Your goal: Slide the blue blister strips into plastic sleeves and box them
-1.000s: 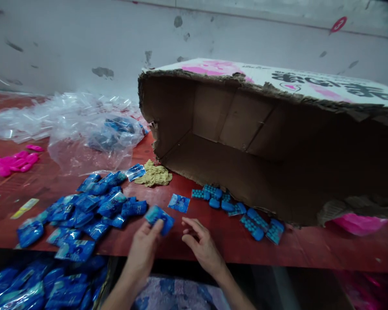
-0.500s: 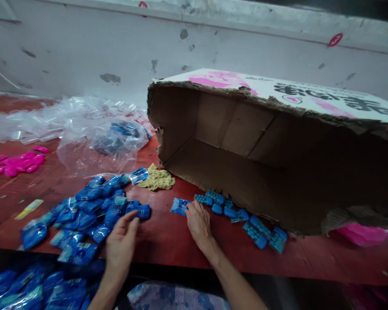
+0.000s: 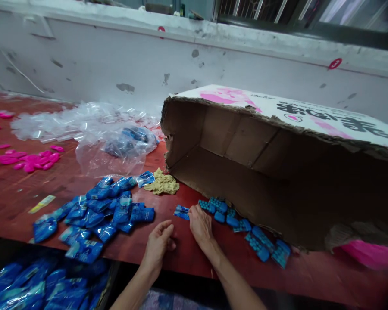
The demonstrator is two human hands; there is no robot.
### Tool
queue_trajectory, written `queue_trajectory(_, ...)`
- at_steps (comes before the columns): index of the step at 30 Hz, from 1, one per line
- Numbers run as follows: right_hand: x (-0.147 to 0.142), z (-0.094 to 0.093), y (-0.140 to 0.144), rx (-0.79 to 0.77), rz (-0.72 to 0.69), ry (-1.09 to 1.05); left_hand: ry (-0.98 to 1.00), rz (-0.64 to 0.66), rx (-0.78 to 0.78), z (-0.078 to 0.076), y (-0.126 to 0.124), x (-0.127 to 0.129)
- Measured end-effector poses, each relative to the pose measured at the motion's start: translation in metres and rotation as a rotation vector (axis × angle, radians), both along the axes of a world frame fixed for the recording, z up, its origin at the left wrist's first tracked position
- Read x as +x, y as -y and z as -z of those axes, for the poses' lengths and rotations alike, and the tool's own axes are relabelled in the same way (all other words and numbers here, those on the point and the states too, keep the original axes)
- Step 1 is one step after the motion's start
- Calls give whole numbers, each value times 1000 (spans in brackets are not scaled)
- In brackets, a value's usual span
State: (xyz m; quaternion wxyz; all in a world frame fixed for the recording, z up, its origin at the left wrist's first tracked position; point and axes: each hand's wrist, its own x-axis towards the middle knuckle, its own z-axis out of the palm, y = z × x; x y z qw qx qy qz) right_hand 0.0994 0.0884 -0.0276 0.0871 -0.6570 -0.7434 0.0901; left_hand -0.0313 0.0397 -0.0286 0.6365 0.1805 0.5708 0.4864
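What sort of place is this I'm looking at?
Likely a small packing workshop, judging by the heap of blue packets and loose pink pieces on a long red worktable, plus the large cardboard box.

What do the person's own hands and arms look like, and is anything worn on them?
The left hand and right hand are bare, with no gloves or visible rings. Both forearms show no sleeves, watch or bracelet. Below, patterned blue-purple cloth shows; whether it is worn is unclear.

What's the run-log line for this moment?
right hand: at right end of blue packet, grip unclear | left hand: loosely curled, nothing visible held | left: packet heap | right: open carton
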Motion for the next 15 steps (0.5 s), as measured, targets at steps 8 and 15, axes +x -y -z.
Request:
queue_trajectory(8, 2, -17, 33, 143, -163, -370, 77, -3, 34, 2, -5, 10)
queue_trajectory(15, -5, -13, 19, -27, 3, -733, 79, 20, 21, 8, -9, 12)
